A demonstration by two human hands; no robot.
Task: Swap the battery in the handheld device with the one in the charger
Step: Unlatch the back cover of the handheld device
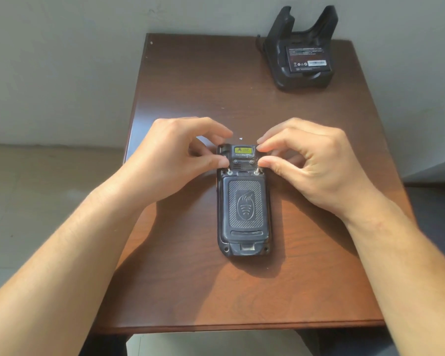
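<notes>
A dark handheld device [244, 204] lies face down in the middle of the brown table [190, 80], its textured battery cover closed. Two small metal latch screws sit at the cover's upper corners. My left hand [180, 152] pinches the left screw between thumb and forefinger. My right hand [301, 160] pinches the right screw the same way. At the back right stands a black charger cradle [303, 50] with a black labelled battery [309, 59] lying in its slot.
The table is small, with a wall behind it and floor to the left. A tiny white scrap [241, 138] lies just beyond the device. The table's near edge runs across the bottom of the view.
</notes>
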